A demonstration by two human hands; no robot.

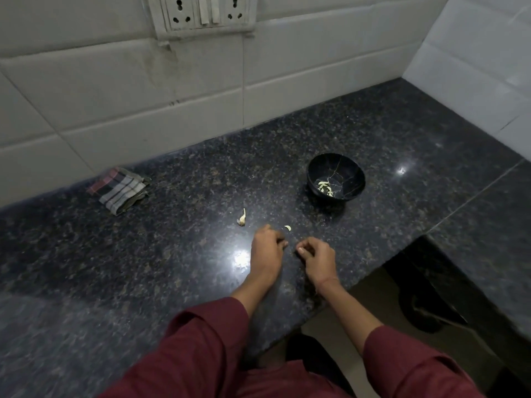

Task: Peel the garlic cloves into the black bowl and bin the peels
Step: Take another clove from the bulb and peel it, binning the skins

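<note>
The black bowl (pixel 336 168) stands on the dark granite counter (pixel 172 268) at the right and holds several pale peeled cloves (pixel 324 187). A garlic clove with its skin and tail (pixel 242 219) lies left of centre. A small pale garlic piece (pixel 288 228) lies just beyond my fingertips. My left hand (pixel 267 249) and my right hand (pixel 317 255) hover close together over the counter, a small gap between them. Both have curled fingers, and the right thumb presses against the forefinger. Anything inside either hand is hidden.
A folded checked cloth (pixel 119 189) lies at the back left by the tiled wall. The counter's front edge (pixel 330 308) cuts in at the lower right, with a dark bin-like container (pixel 428 311) below it. A socket panel (pixel 201 12) is on the wall.
</note>
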